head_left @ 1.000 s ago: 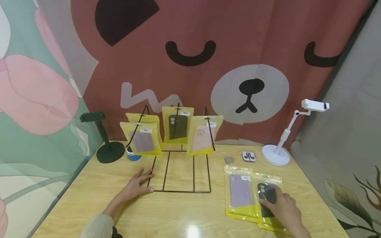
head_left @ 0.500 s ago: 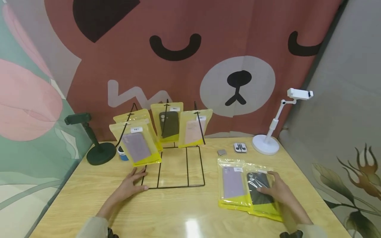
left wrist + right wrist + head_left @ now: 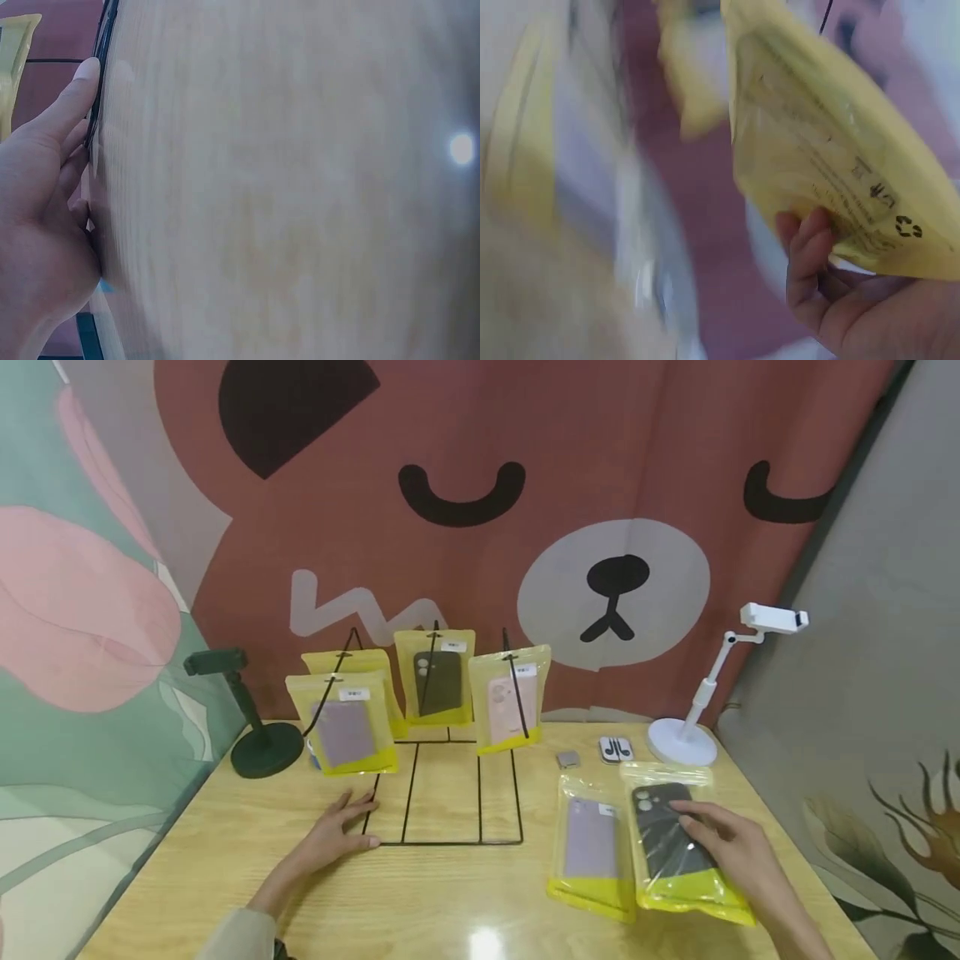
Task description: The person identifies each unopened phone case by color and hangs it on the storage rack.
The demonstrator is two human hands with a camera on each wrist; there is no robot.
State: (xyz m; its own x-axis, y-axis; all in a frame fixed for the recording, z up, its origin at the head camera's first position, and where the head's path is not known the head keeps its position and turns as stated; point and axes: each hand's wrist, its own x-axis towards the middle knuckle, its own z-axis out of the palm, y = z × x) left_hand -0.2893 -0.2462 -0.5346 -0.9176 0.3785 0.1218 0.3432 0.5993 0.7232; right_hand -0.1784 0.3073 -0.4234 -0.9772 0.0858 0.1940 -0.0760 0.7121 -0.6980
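My right hand (image 3: pixel 738 852) holds a yellow-backed clear pouch (image 3: pixel 667 835) with a black phone case inside, raised at the table's right side. In the right wrist view its printed back (image 3: pixel 817 142) faces the camera, fingertips curled against its lower edge. Beside it another pouch with a purple phone case (image 3: pixel 588 843) lies on the table. My left hand (image 3: pixel 330 835) rests on the table, fingers extended and touching the front left corner of a black wire rack (image 3: pixel 442 842). From the rack's hooks hang pouches with purple (image 3: pixel 345 731), black (image 3: pixel 438 681) and pink (image 3: pixel 512 706) cases.
A dark green phone stand (image 3: pixel 266 750) stands at the back left, a white one (image 3: pixel 682 742) at the back right. Between rack and white stand lie boxed earphones (image 3: pixel 616 749) and a small grey item (image 3: pixel 567 759). A patterned curtain (image 3: pixel 337 527) hangs behind the table.
My right hand has taken hold of the black-case pouch and lifted it from the table, apart from the purple one. The left hand stays at the rack's corner. Hanging pouches have swung slightly.
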